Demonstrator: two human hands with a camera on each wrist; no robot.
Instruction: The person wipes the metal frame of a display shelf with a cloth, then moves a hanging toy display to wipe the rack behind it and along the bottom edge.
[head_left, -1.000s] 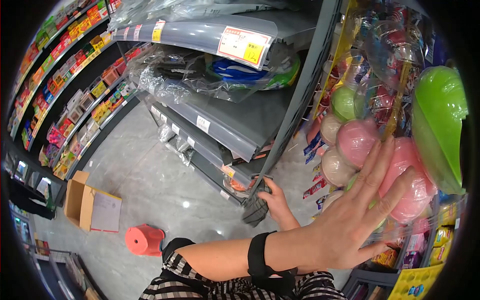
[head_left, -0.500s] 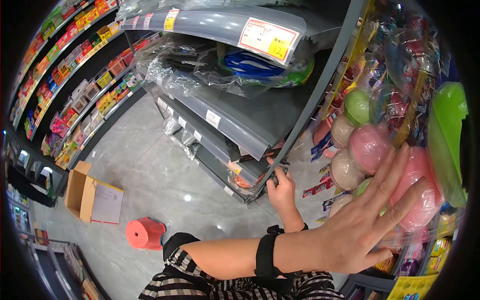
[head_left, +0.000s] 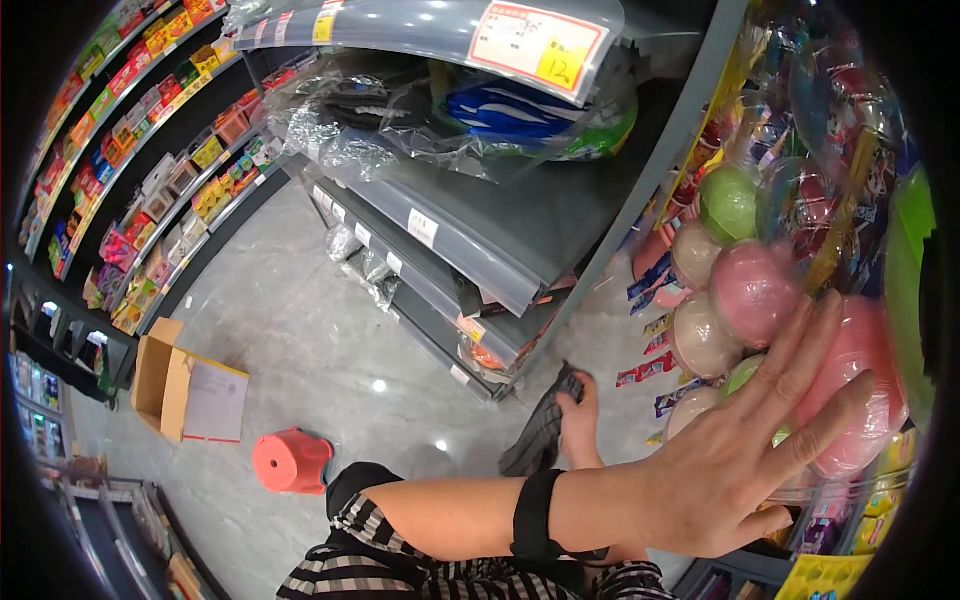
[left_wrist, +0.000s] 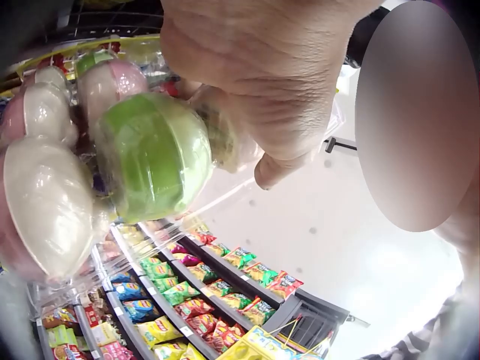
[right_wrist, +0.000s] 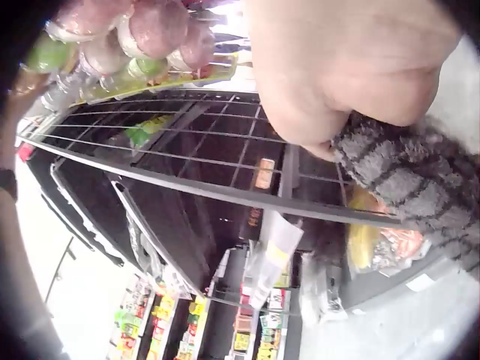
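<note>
My left hand [head_left: 720, 450] reaches across to the right with fingers spread, resting on a large pink plastic capsule [head_left: 862, 345]. Beside it hang other wrapped capsules: a smaller pink one [head_left: 755, 292], a whitish one [head_left: 703, 335] and a green one [left_wrist: 154, 156] near the thumb in the left wrist view. Lower down, my right hand [head_left: 580, 425] grips a dark grey cloth [head_left: 538, 428] close to the bottom corner of the shelf rack. In the right wrist view the cloth [right_wrist: 405, 180] shows a fuzzy, ribbed pattern, bunched under the fingers.
A grey shelf rack [head_left: 610, 270] with wire side panel holds plastic-wrapped goods [head_left: 510, 110]. On the floor [head_left: 330, 370] stand a red stool [head_left: 292, 460] and an opened cardboard box [head_left: 205, 395]. Shelves of colourful packets [head_left: 150, 130] line the left.
My right hand has wiped up the rack's corner post and come back down, the cloth now hanging clear of the corner. My left hand stays on the pink capsule.
</note>
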